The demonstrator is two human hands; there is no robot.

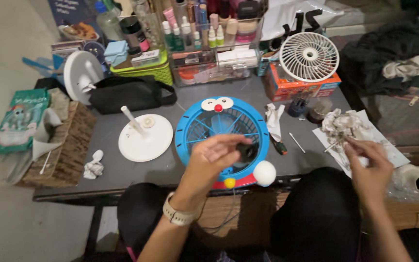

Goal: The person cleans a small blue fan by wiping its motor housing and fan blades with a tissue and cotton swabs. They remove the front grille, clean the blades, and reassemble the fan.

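A blue round fan (204, 127) with a cartoon cat face lies flat on the grey table (122, 172), a white ball (265, 173) at its lower edge. My left hand (214, 154) hovers over the fan's hub, fingers pinched on a small black part (246, 151). My right hand (368, 160) reaches to the right over a sheet with crumpled, dirty tissue (340, 125) and holds a thin cotton swab (338, 143) between its fingertips.
A white round base with a post (145, 137) lies left of the fan. A white fan grille (309, 57) rests on an orange box (300, 88). A black pouch (127, 94), a clear organiser of bottles (209, 43), a screwdriver (279, 145) and a tissue box (66, 145) crowd the table.
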